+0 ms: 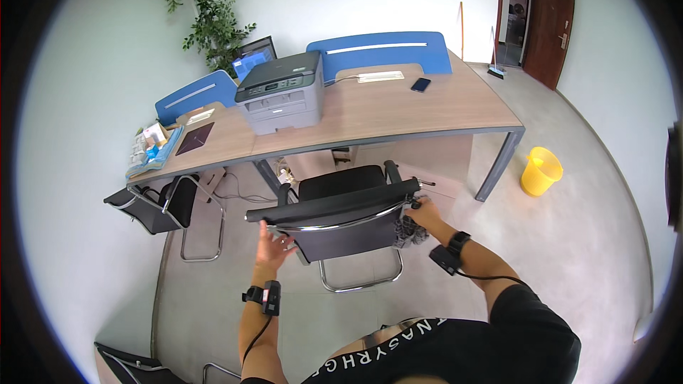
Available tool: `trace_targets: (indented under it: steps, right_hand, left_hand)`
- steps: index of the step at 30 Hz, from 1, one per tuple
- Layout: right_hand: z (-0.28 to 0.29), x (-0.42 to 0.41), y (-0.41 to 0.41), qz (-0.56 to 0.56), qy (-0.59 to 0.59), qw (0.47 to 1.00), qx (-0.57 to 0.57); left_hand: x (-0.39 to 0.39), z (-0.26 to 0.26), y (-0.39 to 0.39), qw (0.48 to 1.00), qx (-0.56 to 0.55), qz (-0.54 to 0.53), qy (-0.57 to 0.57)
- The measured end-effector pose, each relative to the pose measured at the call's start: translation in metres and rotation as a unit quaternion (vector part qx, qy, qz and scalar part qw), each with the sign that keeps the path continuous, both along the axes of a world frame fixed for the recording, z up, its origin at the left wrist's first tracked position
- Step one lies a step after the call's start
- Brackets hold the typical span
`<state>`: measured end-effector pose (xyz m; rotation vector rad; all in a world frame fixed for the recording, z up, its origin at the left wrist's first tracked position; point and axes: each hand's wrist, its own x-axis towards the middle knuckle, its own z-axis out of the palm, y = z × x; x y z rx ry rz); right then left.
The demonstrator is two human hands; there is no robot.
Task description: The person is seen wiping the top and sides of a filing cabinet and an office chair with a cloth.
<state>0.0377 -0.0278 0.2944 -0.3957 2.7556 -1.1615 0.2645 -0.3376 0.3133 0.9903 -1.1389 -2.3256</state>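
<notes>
A black office chair point(341, 224) with a chromed tube frame stands before me, its back towards me. My left hand point(273, 248) is at the left end of the backrest, fingers spread, the tip of one finger against the upper corner; whether it bears weight there I cannot tell. At the backrest's right end my right hand point(425, 214) is closed around a grey fluffy cloth point(411, 232), which hangs down beside the chair's edge. Part of the cloth is hidden by the hand and the chair frame.
Beyond the chair is a wooden desk point(373, 112) carrying a printer point(283, 93), a phone point(421, 85) and blue partitions point(379, 50). A second chair point(171, 202) stands left, a yellow bin point(540, 170) right. Cables point(245, 197) lie on the floor under the desk.
</notes>
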Motion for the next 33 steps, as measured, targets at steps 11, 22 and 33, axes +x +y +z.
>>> trace_targets:
  steps: [11,22,33]
  right_hand:
    - [0.062,0.024,-0.060,-0.053,-0.402,0.782,-0.473]
    - [0.046,-0.034,-0.091,-0.102,-0.279,0.809,-0.508]
    - [0.031,-0.059,-0.152,-0.087,-0.227,0.793,-0.558]
  left_hand:
    - [-0.032,0.023,-0.029,0.996,0.031,-0.077,-0.021]
    - [-0.067,0.037,-0.032,0.999,0.028,0.034,-0.028]
    - [-0.126,0.016,-0.098,0.999,0.005,0.029,-0.021]
